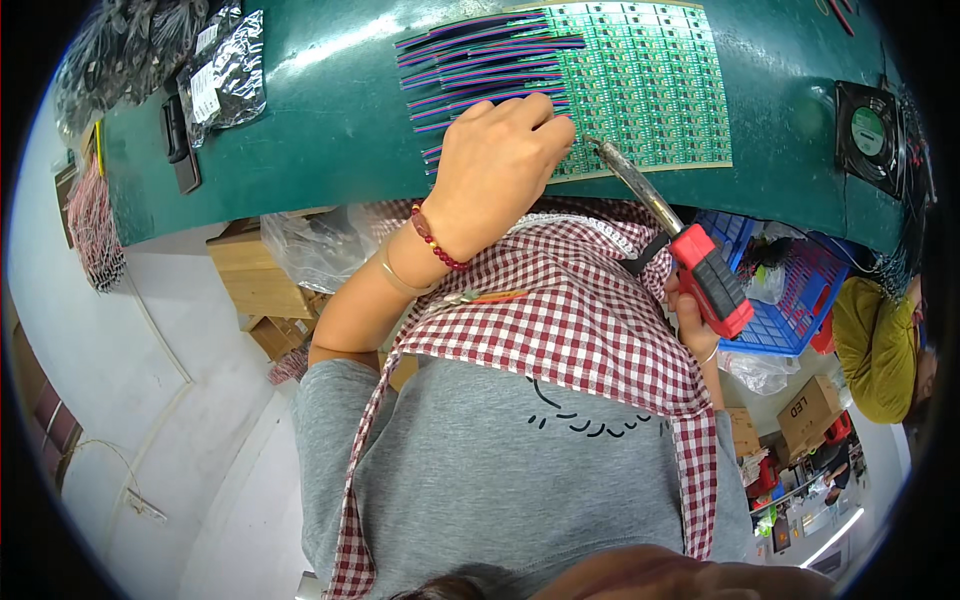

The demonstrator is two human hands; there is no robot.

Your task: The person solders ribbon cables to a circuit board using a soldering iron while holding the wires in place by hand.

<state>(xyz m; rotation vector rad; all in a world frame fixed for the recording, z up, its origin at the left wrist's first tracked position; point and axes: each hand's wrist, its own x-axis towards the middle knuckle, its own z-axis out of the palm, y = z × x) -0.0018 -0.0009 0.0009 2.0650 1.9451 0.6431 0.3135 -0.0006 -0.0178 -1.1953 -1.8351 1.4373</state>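
A panel of small green circuit boards [650,90] lies on the green table. Rows of thin multi-coloured ribbon wires [480,70] stick out leftward from its left part. My left hand [505,155] is curled over the panel's near-left edge, fingers closed. What the fingertips hold is hidden beneath the hand, with wire ends around it. My right hand [688,322] is wrapped round the red and black handle of a soldering iron [708,280]. The iron slants up and left, and its tip is just right of my left fingers, over the near edge of the panel.
Plastic bags of dark parts [228,75] and a black tool [178,140] lie at the table's left. A black fan [868,138] sits at the right edge. Below are a blue basket [790,315] and cardboard boxes [258,270]. Another person's sleeve [875,350] shows at right.
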